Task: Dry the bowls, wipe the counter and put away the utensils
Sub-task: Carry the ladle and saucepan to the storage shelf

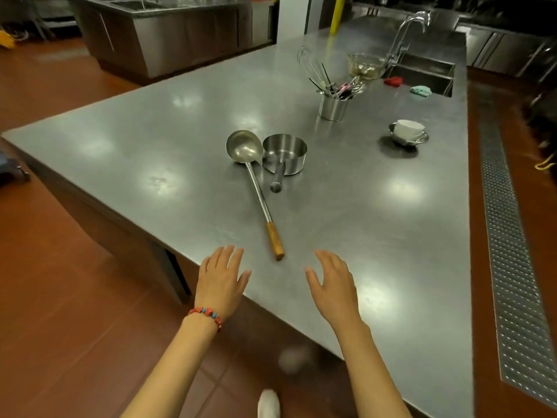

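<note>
My left hand point(221, 277) and my right hand point(330, 285) hover over the near corner of the steel counter point(150, 140), fingers spread, holding nothing. Between them, slightly ahead, lies the wooden handle end of a long steel ladle point(254, 179). Its bowl rests against a small steel saucepan point(284, 153). Further back stands a steel utensil cup point(332, 107) holding a whisk, chopsticks and other utensils. A white bowl point(408, 128) sits in a steel bowl at the right. A glass bowl point(366, 66) stands by the sink, with a red cloth point(392, 81) and a teal cloth point(420, 91).
A sink point(422, 73) with a tall faucet point(405, 34) is set into the counter's far right. A metal floor drain grate point(512, 267) runs along the right side on the red tiled floor. Another steel counter point(168, 28) stands across the aisle at the back left.
</note>
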